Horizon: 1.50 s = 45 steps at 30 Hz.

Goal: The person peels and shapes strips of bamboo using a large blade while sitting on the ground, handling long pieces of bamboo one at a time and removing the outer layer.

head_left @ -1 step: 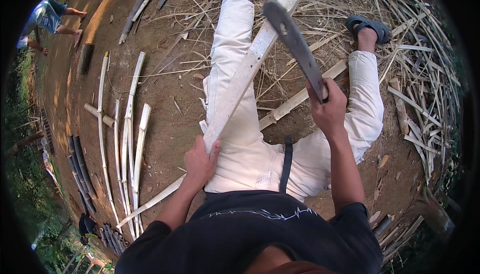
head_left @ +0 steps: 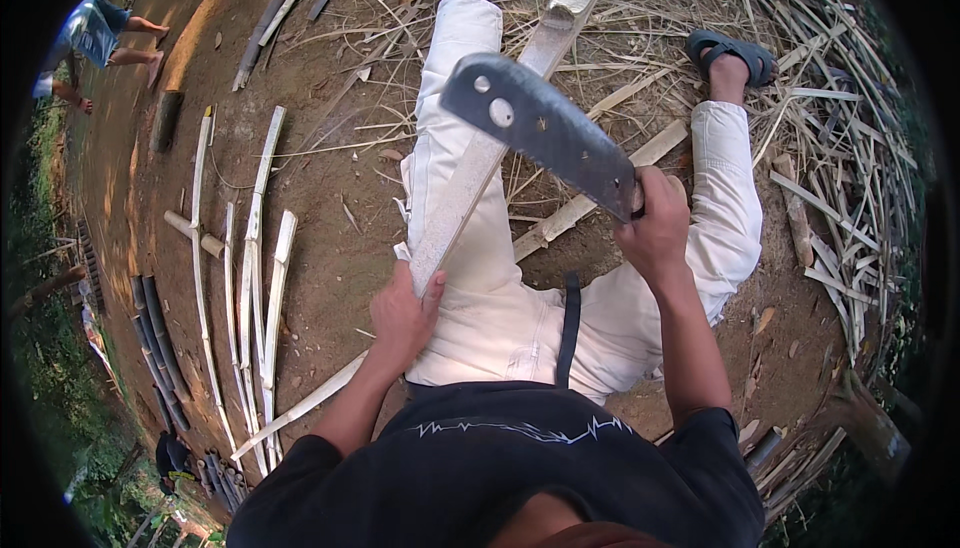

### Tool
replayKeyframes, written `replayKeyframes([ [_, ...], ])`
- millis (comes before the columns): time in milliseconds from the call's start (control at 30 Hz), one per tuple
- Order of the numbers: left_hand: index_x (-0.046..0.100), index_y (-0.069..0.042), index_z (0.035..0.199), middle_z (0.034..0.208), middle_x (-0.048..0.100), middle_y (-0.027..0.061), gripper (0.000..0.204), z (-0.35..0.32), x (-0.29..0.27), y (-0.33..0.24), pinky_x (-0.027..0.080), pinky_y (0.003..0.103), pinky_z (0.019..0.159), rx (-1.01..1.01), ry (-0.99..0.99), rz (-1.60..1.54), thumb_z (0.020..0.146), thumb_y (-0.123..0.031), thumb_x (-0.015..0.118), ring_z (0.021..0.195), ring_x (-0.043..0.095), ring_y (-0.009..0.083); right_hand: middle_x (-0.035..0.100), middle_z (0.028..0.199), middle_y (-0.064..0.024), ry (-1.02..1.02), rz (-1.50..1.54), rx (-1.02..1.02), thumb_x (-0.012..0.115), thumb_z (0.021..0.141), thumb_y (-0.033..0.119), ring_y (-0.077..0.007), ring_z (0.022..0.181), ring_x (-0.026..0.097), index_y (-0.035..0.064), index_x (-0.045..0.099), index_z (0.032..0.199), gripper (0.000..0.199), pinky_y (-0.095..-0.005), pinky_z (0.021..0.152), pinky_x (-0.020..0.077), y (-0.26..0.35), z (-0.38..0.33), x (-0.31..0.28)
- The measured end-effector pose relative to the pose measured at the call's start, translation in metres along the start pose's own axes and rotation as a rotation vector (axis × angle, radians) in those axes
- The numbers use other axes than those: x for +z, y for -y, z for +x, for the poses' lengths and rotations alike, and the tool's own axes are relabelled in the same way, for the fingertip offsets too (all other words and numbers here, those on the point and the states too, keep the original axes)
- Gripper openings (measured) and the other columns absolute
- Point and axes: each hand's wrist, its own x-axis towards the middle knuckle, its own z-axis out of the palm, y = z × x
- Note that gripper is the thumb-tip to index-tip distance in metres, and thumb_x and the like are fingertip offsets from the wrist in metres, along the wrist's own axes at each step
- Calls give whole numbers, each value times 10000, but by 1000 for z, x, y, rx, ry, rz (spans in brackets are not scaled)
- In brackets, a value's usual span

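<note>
Left hand (head_left: 402, 315), fingers closed, grips the near end of the slat (head_left: 456, 200); right hand (head_left: 656, 220), closed, holds the knife (head_left: 550, 138) over it beyond the left fingers, contact unclear. Likely shaving; the next stroke needs the slat steady.

A barefoot person (head_left: 96, 32) is near green plants (head_left: 48, 143).

Between my left hand (head_left: 402, 314) and right hand (head_left: 655, 224) I wear white trousers (head_left: 485, 333); behind them, a black shirt (head_left: 500, 478) with white zigzag; beyond, dark sandals (head_left: 745, 56).

Dark two-holed blade (head_left: 556, 136), crossing above long, pale, slanting strip (head_left: 463, 188)
</note>
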Motion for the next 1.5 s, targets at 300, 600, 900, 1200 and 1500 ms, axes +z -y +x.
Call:
replayKeyframes([
  [300,501,10,995,785,657,267,467,27,30,-43,508,555,672,27,-6,-10,864,-390,702,734,655,480,608,713,-63,252,-304,-218,647,654,101,-254,664,638,96,554,780,157,-371,632,495,-40,9,-6],
  [600,478,-6,982,847,654,251,421,37,41,-44,519,537,697,36,-46,-8,804,-258,765,766,659,461,691,779,-187,457,-413,28,661,768,167,-370,733,698,54,610,856,152,-458,704,563,-64,54,-7],
  [900,475,-5,991,860,655,249,434,32,40,-40,525,529,701,19,-15,2,800,-257,772,764,664,458,708,834,-205,436,-506,224,640,803,192,-395,785,704,21,646,898,195,-491,725,570,-88,84,-2],
  [1200,476,-19,991,862,658,247,451,15,38,-24,527,526,690,32,13,-16,771,-257,790,766,669,444,707,930,-230,156,-516,495,644,839,213,-396,869,697,35,671,963,219,-493,800,547,-169,120,-11],
  [1500,489,-14,976,804,657,247,412,29,46,-28,516,535,678,125,-80,-112,746,-195,779,742,657,461,598,702,-106,292,-241,-247,697,608,80,-315,672,647,77,532,791,246,-414,632,508,-60,34,-10],
])
